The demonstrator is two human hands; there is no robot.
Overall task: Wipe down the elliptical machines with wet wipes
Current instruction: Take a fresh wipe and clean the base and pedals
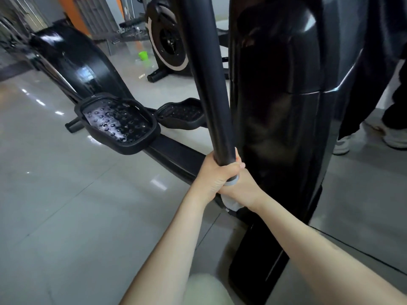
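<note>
A black elliptical machine fills the view, with its glossy front housing (277,102) on the right. A black swing arm (209,84) slants down in front of it. My left hand (215,175) grips the lower end of this arm. Just below and to the right, my right hand (244,190) holds a pale wet wipe (231,201) wrapped around the arm's bottom end; much of the wipe is hidden by the fingers. The near foot pedal (119,122) looks wet and shiny, and a second pedal (180,113) lies beyond it.
Grey glossy floor tiles (66,205) spread to the left. Another exercise machine (169,42) stands at the back, with a green cup (143,55) on the floor beside it. A person's legs and white shoes (394,137) stand at the right edge.
</note>
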